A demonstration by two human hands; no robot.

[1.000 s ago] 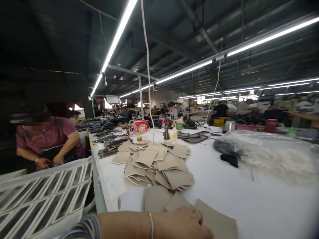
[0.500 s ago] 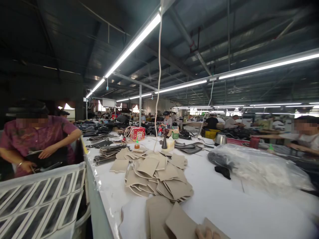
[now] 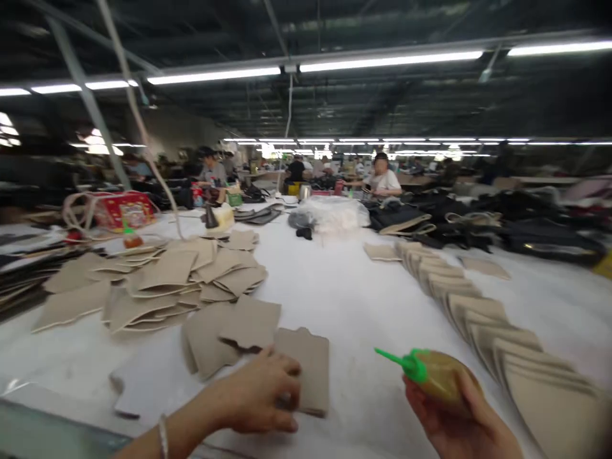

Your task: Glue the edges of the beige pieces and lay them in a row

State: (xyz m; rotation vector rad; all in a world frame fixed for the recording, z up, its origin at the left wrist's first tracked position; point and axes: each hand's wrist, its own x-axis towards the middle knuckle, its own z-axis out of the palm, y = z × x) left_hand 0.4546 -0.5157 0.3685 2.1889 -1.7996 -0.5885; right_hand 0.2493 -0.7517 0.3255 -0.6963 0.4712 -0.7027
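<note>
My right hand (image 3: 433, 417) is wrapped around a squeeze bottle (image 3: 444, 379) of amber liquid, probably glue, tilted so its thin green nozzle points left. To the left, my left hand (image 3: 268, 392), with a bracelet at the wrist, hovers at or touches the edge of a flat beige piece (image 3: 308, 363); whether it makes contact is unclear. Its fingers are bent and apart, with nothing visible between them. Just beyond that hand lie more loose beige pieces (image 3: 251, 322), partly overlapping. A pale shaped sheet (image 3: 153, 376) rests beside the forearm.
A heap of beige pieces (image 3: 167, 274) covers the table's left side. On the right, a long overlapping row of similar pieces (image 3: 478, 315) runs away from me. Farther back are a plastic-wrapped bundle (image 3: 335, 213), a red box (image 3: 124, 210) and a co-worker (image 3: 382, 178).
The view has swung right and down. Both hands now show, where only fingers at the bottom edge showed before. The bottle in my right hand and the row of pieces have come into view.
</note>
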